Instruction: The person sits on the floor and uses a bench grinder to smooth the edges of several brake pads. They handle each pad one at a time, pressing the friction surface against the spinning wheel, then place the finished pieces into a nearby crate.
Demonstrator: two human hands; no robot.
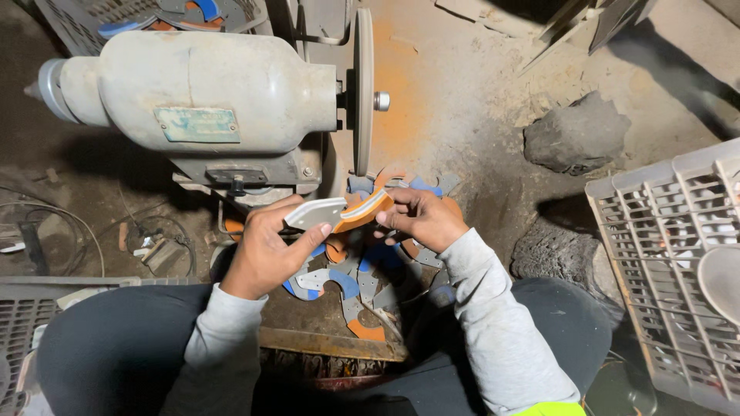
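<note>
Both hands are gripping one curved grey-and-orange blade piece, left hand and right hand at either end, just below the grinder's wheel. Looks like the checking/lining-up step; next it'd need a steady lift onto the wheel's edge.

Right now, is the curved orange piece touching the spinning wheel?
Apart. The head view shows the curved piece, held by both hands, below the grinding wheel with floor visible between them.

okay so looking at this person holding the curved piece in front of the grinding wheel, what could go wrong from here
Both the left hand and right hand are bare and grip the curved grey and orange piece just below the grinding wheel; fingers could brush the wheel's edge. The wheel shows no guard on this side, so grit might fly toward the person. Loose pieces piled underneath could snag or slide.
</note>
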